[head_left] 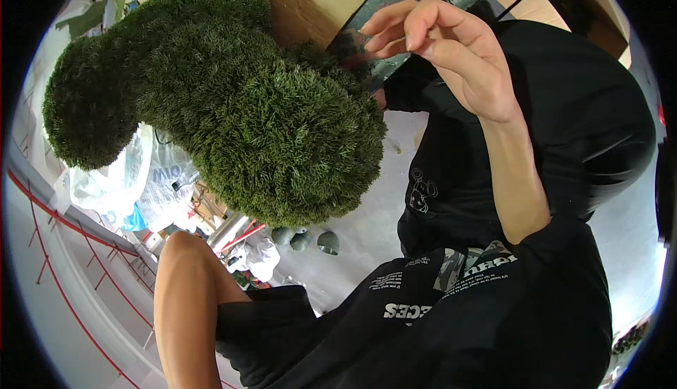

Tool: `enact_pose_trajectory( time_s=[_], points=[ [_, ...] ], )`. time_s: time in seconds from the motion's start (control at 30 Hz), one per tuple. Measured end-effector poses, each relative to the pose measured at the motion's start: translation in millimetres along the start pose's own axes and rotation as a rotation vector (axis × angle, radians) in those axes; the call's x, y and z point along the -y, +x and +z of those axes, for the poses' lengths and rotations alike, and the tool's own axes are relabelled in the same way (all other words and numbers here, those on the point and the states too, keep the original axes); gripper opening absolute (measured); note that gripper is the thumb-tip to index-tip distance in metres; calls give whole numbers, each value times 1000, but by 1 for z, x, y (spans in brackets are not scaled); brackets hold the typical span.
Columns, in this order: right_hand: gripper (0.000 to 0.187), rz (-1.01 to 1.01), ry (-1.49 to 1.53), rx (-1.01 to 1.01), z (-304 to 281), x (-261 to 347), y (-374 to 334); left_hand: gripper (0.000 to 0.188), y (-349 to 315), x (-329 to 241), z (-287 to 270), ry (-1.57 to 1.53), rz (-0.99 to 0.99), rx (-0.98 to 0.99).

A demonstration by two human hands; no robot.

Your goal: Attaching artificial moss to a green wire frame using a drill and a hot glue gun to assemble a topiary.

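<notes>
Apparently the green foliage (pixel 268 121) slants lengthwise down-right, with right hand (pixel 462 61) half-curled, empty, left hand unseen.

3 grey cuplike pieces (pixel 301 240) on floor (pixel 367 227); clear plastic (pixel 106 184).

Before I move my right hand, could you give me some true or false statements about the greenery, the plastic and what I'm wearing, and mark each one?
1. The bushy greenery is green and dense. True.
2. The right hand is clenched on the greenery. False: it is raised apart from it, fingers loosely curled, with nothing visible in them.
3. Clear plastic shows at the left of the picture, partly behind the greenery. True.
4. The shirt is plain white. False: it is black with pale lettering.
5. Small, dark, cup-like pieces show below the greenery in the picture. True.
</notes>
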State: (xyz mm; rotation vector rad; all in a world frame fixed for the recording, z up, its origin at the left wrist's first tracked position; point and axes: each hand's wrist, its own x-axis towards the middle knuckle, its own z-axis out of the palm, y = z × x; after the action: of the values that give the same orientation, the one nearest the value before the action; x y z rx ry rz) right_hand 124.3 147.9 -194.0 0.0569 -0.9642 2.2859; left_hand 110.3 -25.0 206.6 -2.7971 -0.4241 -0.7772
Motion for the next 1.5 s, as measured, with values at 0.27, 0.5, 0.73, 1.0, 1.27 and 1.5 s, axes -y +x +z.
enact_pose_trajectory(
  time_s=[0.27,0.5,0.73,1.0,1.27,1.5],
  points=[
    [11,61,-58,70,-2,0,-2,57,6,-17,0,38,3,61],
    [12,79,-59,44,-11,0,-8,55,25,-30,-9,40,55,86],
    [10,114,-51,13,-7,1,-11,52,33,-51,3,-79,-18,19],
    [10,29,50,6,-1,-2,-10,41,-119,-8,-49,939,-1086,-20],
    [10,89,39,-47,-7,5,-14,31,-269,71,49,818,-1762,474],
    [9,87,42,-49,-7,8,-14,24,-270,71,55,944,-1673,622]
  ],
)
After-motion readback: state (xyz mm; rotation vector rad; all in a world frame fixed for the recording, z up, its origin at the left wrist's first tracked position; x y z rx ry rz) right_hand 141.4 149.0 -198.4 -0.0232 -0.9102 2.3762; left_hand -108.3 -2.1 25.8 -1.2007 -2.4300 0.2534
